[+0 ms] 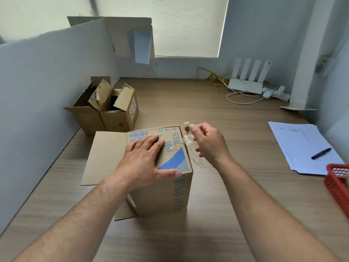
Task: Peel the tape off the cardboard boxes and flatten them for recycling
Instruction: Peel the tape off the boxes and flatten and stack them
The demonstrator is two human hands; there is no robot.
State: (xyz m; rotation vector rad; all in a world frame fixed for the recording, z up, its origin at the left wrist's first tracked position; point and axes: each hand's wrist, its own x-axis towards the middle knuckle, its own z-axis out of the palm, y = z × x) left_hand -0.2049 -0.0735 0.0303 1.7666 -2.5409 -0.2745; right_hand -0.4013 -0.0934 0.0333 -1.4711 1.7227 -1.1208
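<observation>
Your left hand [145,157] lies flat on the printed box [176,191], fingers straight, mid tabletop [226,205]. Your right hand [209,144] pinches clear tape [191,148] at the box's right edge. Two open boxes [105,114] behind-left; papers [300,140], pen [321,153], red basket [338,188] right.

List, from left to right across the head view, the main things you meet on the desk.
Two open small cardboard boxes → printed cardboard box → right hand pinching clear tape → white router → stack of papers → red basket.
</observation>
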